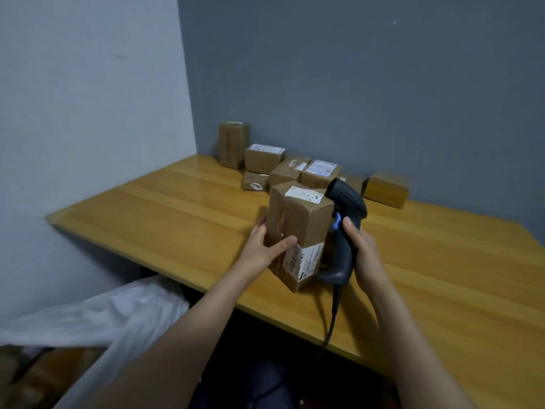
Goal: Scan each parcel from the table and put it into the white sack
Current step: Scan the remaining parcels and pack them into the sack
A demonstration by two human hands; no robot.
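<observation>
Grips parcel point(300, 228) in left hand point(267, 246), thumb across near face, long axis near upright at counter point(177, 208) front edge. Grips scanner point(346, 219) in right hand point(364, 249), just right of parcel, nose by top label. Finds sack point(103, 314) low left, nearer left hand

Left side: bare tabletop point(165, 208) lies open from the front edge back to the pale wall point(88, 113).
Centre: the upright parcel point(298, 225) in the left hand point(265, 246) and the scanner point(346, 208) in the right hand point(364, 252) stand just beside each other, barring the straight way back.
Back corner: a cluster of boxes point(264, 160) crowds against the grey wall point(354, 84); a lone box point(386, 190) sits near its right end.
Right side: open wood.
Front edge: the cable point(334, 314) hangs over it.
Lower left: the white sack point(103, 314) lies below the tabletop's edge.
</observation>
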